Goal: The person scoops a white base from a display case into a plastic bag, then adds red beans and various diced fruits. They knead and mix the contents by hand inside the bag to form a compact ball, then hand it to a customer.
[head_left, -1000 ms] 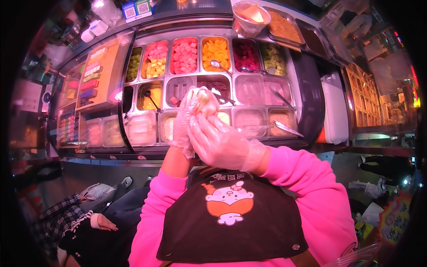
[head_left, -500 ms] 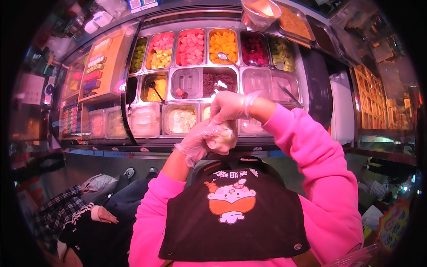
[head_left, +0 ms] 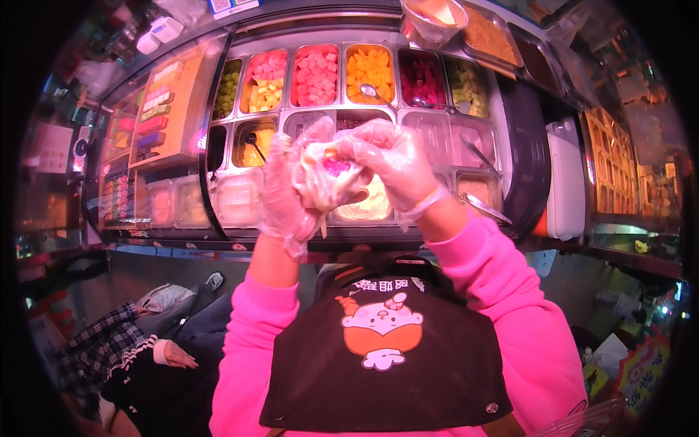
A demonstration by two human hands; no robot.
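Both my hands wear clear plastic gloves and are raised over the bins of fillings. In my left hand (head_left: 280,193) rests a soft, whitish dough wrapper (head_left: 309,175), with the fingers cupped under and around it. Its top gapes and shows magenta fruit pieces (head_left: 337,167) and a bit of yellow inside. From the other side my right hand (head_left: 399,164) pinches the wrapper's edge, thumb and fingers together. Below the hands is a bin of pale cream (head_left: 368,202). Behind them, a bin of dark purple filling (head_left: 364,116) is mostly covered.
Bins of pink cubes (head_left: 315,76), orange fruit (head_left: 369,69) and magenta fruit (head_left: 421,80) line the back row. Spoons lie in some bins. A clear tub (head_left: 433,22) stands at the far edge, beside a wooden case (head_left: 171,109) of wrapped bars on the left. Another person's hand (head_left: 178,355) is lower left.
My left hand has moved up and left, and the dough wrapper now shows its inside. My right hand has swung lower and to the right, pinching the edge.
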